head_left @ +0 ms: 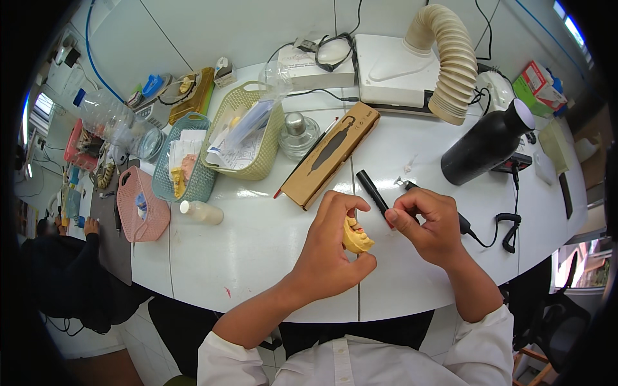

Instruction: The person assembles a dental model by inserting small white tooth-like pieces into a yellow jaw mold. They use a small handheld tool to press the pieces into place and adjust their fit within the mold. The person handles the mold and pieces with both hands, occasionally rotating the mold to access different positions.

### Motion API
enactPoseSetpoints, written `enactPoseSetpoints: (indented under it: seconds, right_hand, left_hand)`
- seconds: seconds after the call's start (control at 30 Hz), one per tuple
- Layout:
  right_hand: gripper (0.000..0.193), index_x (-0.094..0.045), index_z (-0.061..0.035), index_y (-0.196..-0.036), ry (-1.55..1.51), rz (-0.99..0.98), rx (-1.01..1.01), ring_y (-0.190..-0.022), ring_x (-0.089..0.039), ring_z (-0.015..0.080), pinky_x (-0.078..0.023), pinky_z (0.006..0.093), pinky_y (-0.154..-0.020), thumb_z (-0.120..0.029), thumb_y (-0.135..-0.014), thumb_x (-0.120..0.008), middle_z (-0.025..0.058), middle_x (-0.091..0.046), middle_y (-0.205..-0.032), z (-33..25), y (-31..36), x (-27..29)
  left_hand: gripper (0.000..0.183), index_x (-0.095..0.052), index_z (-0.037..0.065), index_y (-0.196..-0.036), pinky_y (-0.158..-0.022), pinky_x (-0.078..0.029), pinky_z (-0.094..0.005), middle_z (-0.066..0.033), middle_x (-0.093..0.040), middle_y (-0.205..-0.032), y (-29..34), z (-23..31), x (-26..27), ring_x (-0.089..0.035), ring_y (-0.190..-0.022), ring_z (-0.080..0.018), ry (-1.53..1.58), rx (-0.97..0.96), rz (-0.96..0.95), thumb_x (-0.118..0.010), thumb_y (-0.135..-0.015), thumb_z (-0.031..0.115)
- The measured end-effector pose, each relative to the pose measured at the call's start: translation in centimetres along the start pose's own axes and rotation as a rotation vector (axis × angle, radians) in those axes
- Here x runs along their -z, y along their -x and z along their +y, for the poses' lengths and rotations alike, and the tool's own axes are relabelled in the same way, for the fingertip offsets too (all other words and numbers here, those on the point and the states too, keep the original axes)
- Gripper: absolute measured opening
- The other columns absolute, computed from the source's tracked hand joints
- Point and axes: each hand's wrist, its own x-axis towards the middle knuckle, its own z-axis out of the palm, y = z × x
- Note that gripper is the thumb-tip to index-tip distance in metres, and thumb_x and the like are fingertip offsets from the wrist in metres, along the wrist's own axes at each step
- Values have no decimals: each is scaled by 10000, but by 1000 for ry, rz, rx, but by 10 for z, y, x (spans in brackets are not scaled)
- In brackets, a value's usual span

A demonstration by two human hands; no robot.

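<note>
My left hand is closed around a yellow dental cast, fingers above and thumb below, with pinkish teeth or gum parts showing on it. To its right, my right hand is curled, thumb and fingers drawn together; what they hold, if anything, is too small or hidden to name. A black pen-shaped tube lies slanted, its near end with a touch of red right by my right thumb. Behind my right hand rests a black corded rotary handpiece, partly covered by the hand, with a small disc at its tip.
Beyond my hands lie a brown cardboard box and a glass burner bottle. Baskets and a small white bottle stand left. A black flask and a ribbed hose stand right. Another person's hand shows far left.
</note>
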Motion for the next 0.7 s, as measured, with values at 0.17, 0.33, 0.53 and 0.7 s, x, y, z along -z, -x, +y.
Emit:
enactPoseSetpoints:
  seconds: [0.17,0.33,0.53,0.7]
  right_hand:
    - [190,-666,-9,-812,102,-80,53,-513,-492,119,-403,266,-507,-165,-909,-715,51,-588,-647,-1,2,6]
    - [201,-675,-35,-836,-50,-85,143,-569,-518,126,-423,254,-541,-207,-869,-774,32,-609,-697,8,4,6]
    - [308,-693,-81,-1005,-125,-123,170,-725,-578,128,-456,249,-624,-249,-790,-838,28,-663,-895,4,4,-4]
    - [382,-704,-96,-1095,-109,-159,145,-808,-603,142,-471,256,-664,-251,-774,-841,31,-690,-1005,3,5,-7]
  left_hand:
    - [532,-482,57,-1171,-794,-447,-332,-120,-419,-1040,-1,1,1,-485,-911,-239,-39,-28,8,-632,-661,38]
    - [468,-482,68,-1106,-726,-424,-297,-90,-403,-1013,-1,3,-1,-465,-857,-183,-22,-48,17,-635,-669,1]
    - [413,-455,64,-1048,-680,-417,-311,-95,-378,-1006,-1,-5,-1,-442,-835,-188,-25,-140,25,-651,-692,-8]
    - [452,-446,67,-1089,-746,-429,-323,-109,-384,-1036,0,-6,-1,-446,-871,-202,-13,-173,15,-696,-716,17]
